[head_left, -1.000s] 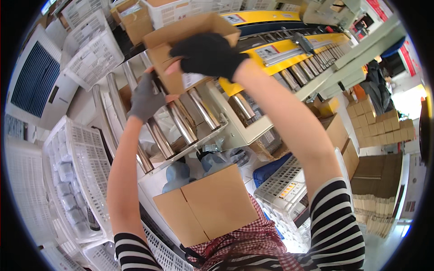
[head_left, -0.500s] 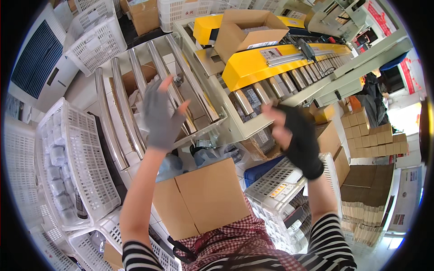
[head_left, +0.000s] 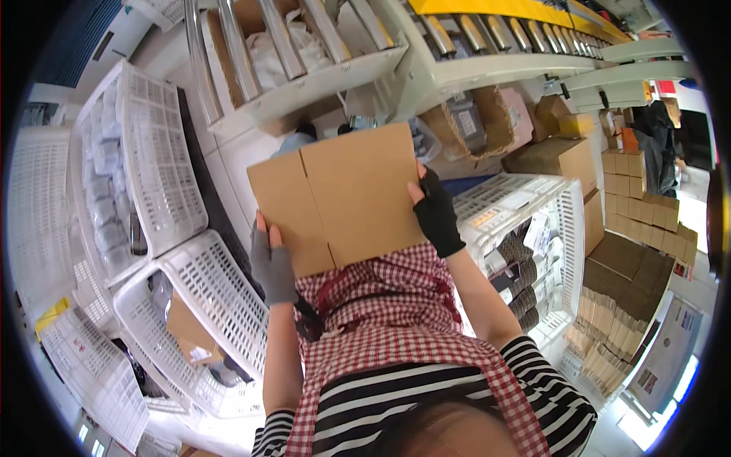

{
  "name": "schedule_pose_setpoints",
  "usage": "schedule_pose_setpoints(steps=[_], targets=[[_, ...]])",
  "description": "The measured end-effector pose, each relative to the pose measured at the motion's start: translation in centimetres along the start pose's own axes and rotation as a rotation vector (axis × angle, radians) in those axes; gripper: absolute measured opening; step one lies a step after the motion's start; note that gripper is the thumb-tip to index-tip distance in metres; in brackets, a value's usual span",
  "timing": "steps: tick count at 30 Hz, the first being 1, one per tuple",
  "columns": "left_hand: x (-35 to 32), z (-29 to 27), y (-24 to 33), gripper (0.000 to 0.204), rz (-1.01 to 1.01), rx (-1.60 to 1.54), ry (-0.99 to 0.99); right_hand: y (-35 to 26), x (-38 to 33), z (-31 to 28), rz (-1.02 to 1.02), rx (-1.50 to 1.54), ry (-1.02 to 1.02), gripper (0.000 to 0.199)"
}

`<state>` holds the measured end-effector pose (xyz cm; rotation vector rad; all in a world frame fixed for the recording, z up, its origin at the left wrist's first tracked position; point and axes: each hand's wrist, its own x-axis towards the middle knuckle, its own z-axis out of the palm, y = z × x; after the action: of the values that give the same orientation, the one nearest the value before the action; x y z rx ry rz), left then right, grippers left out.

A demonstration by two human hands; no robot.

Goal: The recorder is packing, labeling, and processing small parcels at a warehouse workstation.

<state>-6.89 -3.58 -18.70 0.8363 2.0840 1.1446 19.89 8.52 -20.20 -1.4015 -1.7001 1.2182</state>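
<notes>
A flat brown cardboard sheet, slotted and creased like a folded carton, lies in front of my red-checked apron. My left hand, in a grey fingerless glove, grips its left edge. At the right edge my right hand, in a black fingerless glove, has its fingertips and thumb closed on the board. Parts of the fingers on both hands are hidden beneath it.
Ahead runs a roller conveyor with metal rollers. White plastic crates of wrapped goods stand at the left and right. Stacked flat cartons and small brown boxes are farther right.
Both hands have come down from above the conveyor to the cardboard and taken hold of its sides. The view has tilted down, and the open box on the conveyor is out of sight.
</notes>
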Motion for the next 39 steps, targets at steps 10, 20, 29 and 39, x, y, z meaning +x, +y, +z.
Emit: schedule_pose_setpoints(steps=[10, 20, 29, 39], targets=[[-0.3, -1.3, 1.0, 0.043, -0.142, -0.411, -0.109, -2.0, -2.1, -0.2, -0.042, 0.219, 0.042, 0.051], [0.7, 0.4, -1.8, 0.059, 0.028, -0.374, -0.111, 1.5, -2.0, 2.1, 0.003, 0.128, 0.085, 0.057], [0.2, 0.9, -0.7, 0.063, 0.009, -0.148, -0.047, 1.5, -2.4, 2.5, 0.010, 0.182, 0.154, 0.059], [1.2, 0.5, -1.1, 0.060, 0.026, -0.207, -0.139, 1.9, -2.1, 3.0, -0.050, 0.185, 0.215, 0.061]])
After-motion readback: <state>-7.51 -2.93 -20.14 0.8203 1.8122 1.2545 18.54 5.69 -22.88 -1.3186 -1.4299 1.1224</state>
